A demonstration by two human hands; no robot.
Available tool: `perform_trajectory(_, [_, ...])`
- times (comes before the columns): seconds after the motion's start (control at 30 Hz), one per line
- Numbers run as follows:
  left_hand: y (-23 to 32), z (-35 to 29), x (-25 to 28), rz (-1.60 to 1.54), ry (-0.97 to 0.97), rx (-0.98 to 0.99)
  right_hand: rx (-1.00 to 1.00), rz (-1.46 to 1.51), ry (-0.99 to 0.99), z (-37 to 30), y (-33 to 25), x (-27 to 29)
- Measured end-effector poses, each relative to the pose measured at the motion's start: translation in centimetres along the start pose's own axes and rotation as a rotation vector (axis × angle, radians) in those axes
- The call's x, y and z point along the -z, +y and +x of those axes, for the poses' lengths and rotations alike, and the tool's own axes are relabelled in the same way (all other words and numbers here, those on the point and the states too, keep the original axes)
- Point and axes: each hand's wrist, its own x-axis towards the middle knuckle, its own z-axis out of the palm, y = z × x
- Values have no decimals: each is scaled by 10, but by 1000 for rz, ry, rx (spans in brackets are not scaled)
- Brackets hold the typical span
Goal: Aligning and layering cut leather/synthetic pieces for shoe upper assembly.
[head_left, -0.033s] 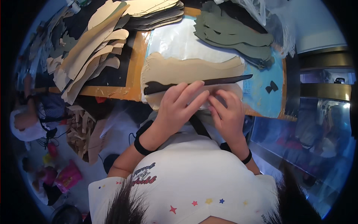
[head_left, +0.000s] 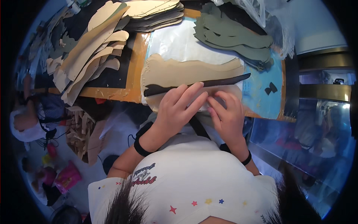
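Observation:
My left hand (head_left: 178, 104) lies over a stack of beige, wavy-edged cut sheets (head_left: 186, 69) at the table's near edge. Its fingers are stretched out and apart, with the tips on a long, narrow dark strip (head_left: 160, 89) that runs across the stack. Close beside it, my right hand (head_left: 228, 117) has bent fingers, thumb and index fingertips drawn together by the near edge of a pale piece (head_left: 232, 89). Whatever lies between those fingertips is hidden.
Beige cut pieces (head_left: 93, 48) are heaped at the left, with another stack (head_left: 154, 15) behind. Dark green pieces (head_left: 231, 37) lie at the back right. Two small black scraps (head_left: 271, 88) rest on the blue sheet (head_left: 266, 102). An open bag of scraps (head_left: 80, 130) stands below left.
The dark strip's right tip has shifted slightly to the left. Both hands stay almost where they were.

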Motion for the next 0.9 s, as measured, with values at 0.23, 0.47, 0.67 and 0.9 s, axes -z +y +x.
perform_trajectory(0.23, [-11,19,24,-6,59,147,24,-67,16,22,-14,10])
perform_trajectory(0.47, [-33,8,67,-76,97,46,3,76,-62,38,-6,23])
perform_trajectory(0.67, [-42,-33,48,29,-167,-69,3,140,-120,67,25,50])
perform_trajectory(0.9, [-40,-20,29,-79,-167,-151,154,-198,-35,143,75,55])
